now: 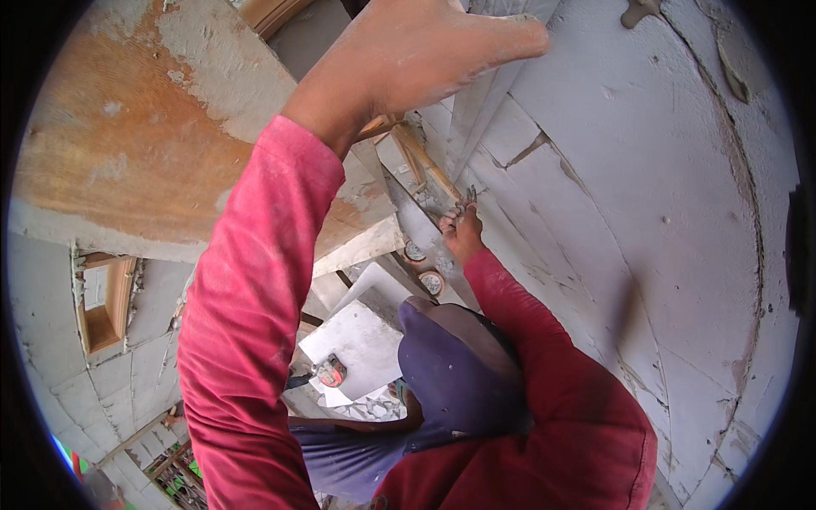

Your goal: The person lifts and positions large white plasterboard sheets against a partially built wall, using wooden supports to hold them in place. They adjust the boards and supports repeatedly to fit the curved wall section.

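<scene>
My left hand (425,59) is raised at the top edge, its thumb stretched out to the right. Its other fingers are mostly hidden or cut off, and I see nothing held in it. Lower down, near the grey wall (612,170), my right hand (463,234) has its fingers curled around a small grey, pronged thing (468,200) that I cannot make out. Left of that hand, a long grey tapering blade (412,212) leans at a slant. A strip of wood (433,170) runs just above the right hand.
A plaster-smeared plywood board (127,127) fills the upper left. Below lie two round roll-like things, one of them a ring (432,282), and a white board (357,340) with a red-and-black power tool (330,371). A wooden frame (106,302) lines a wall opening at left.
</scene>
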`<action>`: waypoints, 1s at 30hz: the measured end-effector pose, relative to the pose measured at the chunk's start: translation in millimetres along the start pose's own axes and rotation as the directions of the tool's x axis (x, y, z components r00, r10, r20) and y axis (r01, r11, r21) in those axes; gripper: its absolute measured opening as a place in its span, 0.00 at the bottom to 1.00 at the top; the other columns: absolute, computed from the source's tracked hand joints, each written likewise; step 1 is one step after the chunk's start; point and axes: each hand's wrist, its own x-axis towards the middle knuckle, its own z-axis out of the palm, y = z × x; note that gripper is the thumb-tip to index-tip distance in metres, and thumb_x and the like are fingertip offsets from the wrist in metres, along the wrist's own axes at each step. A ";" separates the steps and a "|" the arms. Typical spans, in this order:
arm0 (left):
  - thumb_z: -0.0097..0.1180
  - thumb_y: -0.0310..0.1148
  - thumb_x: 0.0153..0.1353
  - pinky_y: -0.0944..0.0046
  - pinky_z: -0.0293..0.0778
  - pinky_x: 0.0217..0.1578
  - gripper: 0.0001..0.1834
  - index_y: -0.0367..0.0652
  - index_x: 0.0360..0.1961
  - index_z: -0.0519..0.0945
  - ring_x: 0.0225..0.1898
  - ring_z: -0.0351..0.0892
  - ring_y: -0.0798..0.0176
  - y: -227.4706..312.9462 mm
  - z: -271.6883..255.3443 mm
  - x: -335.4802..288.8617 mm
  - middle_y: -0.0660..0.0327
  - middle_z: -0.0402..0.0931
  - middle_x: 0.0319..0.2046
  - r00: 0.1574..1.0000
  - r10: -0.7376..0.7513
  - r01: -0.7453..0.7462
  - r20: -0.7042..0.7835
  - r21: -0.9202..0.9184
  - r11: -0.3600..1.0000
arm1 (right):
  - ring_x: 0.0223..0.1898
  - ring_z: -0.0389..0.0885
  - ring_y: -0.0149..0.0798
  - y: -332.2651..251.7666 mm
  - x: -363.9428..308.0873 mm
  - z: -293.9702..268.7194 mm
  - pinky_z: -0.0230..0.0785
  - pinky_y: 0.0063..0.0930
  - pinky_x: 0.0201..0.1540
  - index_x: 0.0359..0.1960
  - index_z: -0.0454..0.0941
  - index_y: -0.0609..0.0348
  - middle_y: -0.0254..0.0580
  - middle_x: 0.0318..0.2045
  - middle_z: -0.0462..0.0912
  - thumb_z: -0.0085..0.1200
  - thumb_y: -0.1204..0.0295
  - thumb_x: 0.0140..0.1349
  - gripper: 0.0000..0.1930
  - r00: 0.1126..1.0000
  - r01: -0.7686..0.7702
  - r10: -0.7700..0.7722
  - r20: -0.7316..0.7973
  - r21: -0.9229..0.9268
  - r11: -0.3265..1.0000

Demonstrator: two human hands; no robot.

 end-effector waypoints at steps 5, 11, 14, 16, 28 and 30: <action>0.65 0.44 0.60 0.54 0.72 0.63 0.37 0.29 0.64 0.73 0.60 0.78 0.52 -3.1 1.0 -0.3 0.45 0.79 0.56 0.999 -0.003 0.007 0.036 -0.117 0.993 | 0.26 0.66 0.28 -10.4 -41.6 -24.7 0.64 0.25 0.29 0.45 0.72 0.46 0.28 0.28 0.68 0.39 0.50 0.83 0.17 0.999 -0.018 0.016 -0.046 -0.042 0.999; 0.70 0.43 0.61 0.60 0.76 0.56 0.33 0.27 0.58 0.75 0.53 0.81 0.59 -25.2 4.7 18.6 0.49 0.82 0.50 0.984 -0.162 0.175 0.072 -0.248 0.953 | 0.27 0.66 0.25 -34.3 -45.1 -35.1 0.64 0.24 0.30 0.48 0.72 0.49 0.27 0.29 0.68 0.42 0.54 0.82 0.14 0.985 0.166 -0.128 0.117 -0.425 0.890; 0.71 0.44 0.62 0.59 0.77 0.55 0.35 0.25 0.58 0.75 0.52 0.81 0.59 -31.9 7.9 17.8 0.48 0.82 0.49 0.982 -0.145 0.176 0.118 -0.319 0.931 | 0.28 0.66 0.26 -43.0 -35.7 -30.6 0.64 0.23 0.30 0.49 0.73 0.49 0.27 0.29 0.67 0.42 0.54 0.82 0.14 0.983 0.165 -0.119 0.143 -0.375 0.912; 0.71 0.45 0.62 0.59 0.77 0.56 0.35 0.26 0.58 0.75 0.53 0.81 0.58 -33.7 8.4 18.0 0.47 0.81 0.50 0.973 -0.190 0.223 0.132 -0.314 0.923 | 0.28 0.67 0.27 -43.5 -34.7 -27.5 0.65 0.23 0.30 0.50 0.73 0.49 0.28 0.29 0.68 0.43 0.53 0.82 0.15 0.987 0.127 -0.095 0.132 -0.259 0.958; 0.66 0.45 0.66 0.56 0.72 0.63 0.33 0.30 0.63 0.75 0.60 0.78 0.53 -33.9 7.6 15.8 0.44 0.79 0.58 0.999 -0.005 0.019 0.045 -0.323 0.946 | 0.37 0.72 0.28 -81.7 -152.1 -130.4 0.70 0.31 0.47 0.54 0.74 0.46 0.28 0.37 0.73 0.43 0.51 0.82 0.15 0.988 0.090 -0.015 0.151 -0.501 0.861; 0.66 0.44 0.66 0.56 0.72 0.63 0.33 0.30 0.63 0.75 0.60 0.78 0.53 -31.3 6.8 15.6 0.44 0.80 0.57 1.000 0.000 0.009 0.031 -0.283 0.959 | 0.31 0.76 0.29 -93.1 -191.3 -154.9 0.73 0.27 0.39 0.52 0.73 0.47 0.27 0.33 0.76 0.44 0.50 0.81 0.16 0.982 0.184 -0.169 0.081 -0.595 0.782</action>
